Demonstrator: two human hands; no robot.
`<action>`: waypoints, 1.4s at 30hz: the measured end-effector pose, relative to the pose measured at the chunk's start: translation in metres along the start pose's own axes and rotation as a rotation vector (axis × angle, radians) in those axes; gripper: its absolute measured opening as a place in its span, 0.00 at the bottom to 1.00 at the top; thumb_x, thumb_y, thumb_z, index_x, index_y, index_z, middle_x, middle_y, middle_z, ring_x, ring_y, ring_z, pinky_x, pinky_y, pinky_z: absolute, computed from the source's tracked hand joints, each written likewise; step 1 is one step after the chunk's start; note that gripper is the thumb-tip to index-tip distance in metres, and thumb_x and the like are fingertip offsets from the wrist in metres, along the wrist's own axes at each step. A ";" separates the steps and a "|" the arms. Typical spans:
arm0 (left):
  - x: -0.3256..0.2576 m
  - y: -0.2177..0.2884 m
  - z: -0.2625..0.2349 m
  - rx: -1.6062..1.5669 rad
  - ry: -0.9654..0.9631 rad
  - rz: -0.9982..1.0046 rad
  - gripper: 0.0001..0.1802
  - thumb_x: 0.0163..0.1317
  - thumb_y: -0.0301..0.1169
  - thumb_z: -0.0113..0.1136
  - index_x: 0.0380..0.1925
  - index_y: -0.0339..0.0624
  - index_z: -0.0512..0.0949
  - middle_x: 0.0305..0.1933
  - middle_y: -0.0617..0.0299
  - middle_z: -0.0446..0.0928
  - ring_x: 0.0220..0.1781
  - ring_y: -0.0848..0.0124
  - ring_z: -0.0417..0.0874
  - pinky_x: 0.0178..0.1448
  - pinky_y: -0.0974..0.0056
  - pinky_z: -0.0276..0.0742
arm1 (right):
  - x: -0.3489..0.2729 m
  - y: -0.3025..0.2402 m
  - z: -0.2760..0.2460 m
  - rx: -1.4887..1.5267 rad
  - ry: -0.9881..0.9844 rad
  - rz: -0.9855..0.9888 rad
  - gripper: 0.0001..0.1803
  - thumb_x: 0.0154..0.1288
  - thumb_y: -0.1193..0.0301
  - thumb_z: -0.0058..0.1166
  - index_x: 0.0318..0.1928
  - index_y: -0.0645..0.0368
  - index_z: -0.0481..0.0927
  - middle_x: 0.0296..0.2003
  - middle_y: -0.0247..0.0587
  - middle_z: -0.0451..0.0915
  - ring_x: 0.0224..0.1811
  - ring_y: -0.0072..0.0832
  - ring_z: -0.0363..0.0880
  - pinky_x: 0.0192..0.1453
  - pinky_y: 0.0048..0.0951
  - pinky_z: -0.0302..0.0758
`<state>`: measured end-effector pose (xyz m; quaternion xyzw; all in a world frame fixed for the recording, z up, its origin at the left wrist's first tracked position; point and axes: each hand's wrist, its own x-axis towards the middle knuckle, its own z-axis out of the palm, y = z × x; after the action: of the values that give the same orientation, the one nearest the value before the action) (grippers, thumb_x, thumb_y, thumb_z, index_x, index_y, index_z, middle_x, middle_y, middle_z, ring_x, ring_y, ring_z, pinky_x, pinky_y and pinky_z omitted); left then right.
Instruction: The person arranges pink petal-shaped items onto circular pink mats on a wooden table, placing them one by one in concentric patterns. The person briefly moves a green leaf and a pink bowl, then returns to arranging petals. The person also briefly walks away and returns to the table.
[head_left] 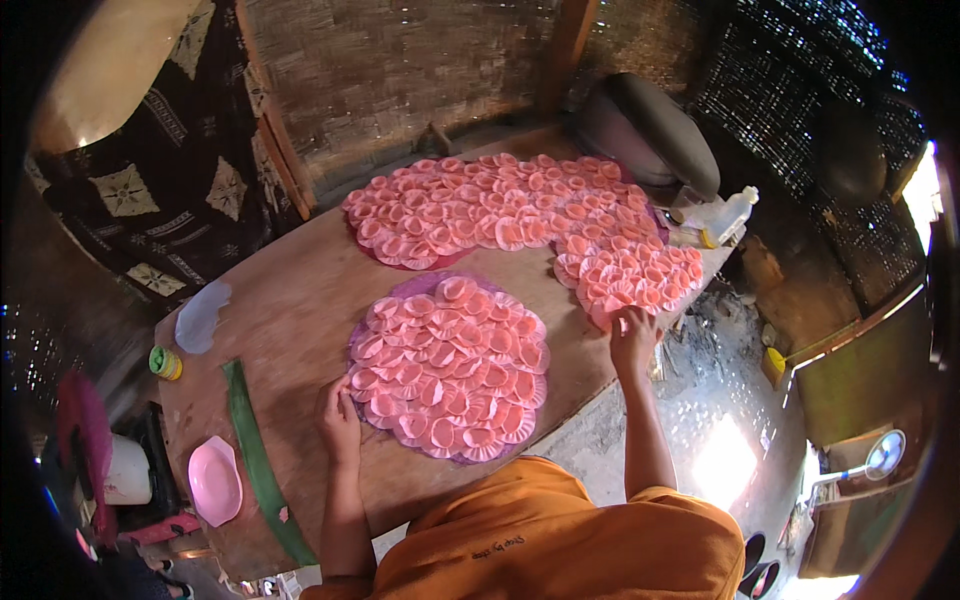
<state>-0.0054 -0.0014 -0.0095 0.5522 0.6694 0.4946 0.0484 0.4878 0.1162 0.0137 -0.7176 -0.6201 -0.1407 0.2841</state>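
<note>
Pink frilled discs (510, 234) are laid in two groups on a brown wooden table (290, 290). The larger, curved group (540, 206) is stretched across the far side, its long axis turned left to right and bent toward the near side at the right end, where the right hand (632, 343) is placed. The smaller, round group (450, 350) is set on a purple mat (408, 288) between the two hands, with the left hand (341, 422), the nearer one, placed at its left rim. By the bent, narrowly gathered right fingers (631, 319) the curved group's end is touched; whether a disc is pinched cannot be told. The left fingers (336, 393) are loosely curled; whether anything is held there cannot be told
</note>
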 end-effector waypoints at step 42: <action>-0.030 0.006 -0.024 0.103 -0.123 -0.317 0.09 0.61 0.28 0.66 0.42 0.41 0.81 0.40 0.52 0.80 0.45 0.54 0.81 0.51 0.51 0.74 | 0.088 -0.225 0.086 0.674 -0.665 -0.574 0.14 0.64 0.63 0.61 0.48 0.53 0.88 0.51 0.45 0.84 0.56 0.46 0.79 0.63 0.45 0.73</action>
<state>-0.0044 -0.0399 -0.0071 0.4706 0.7683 0.4112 0.1385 0.2733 0.2532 0.0467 -0.3947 -0.8579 0.2279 0.2371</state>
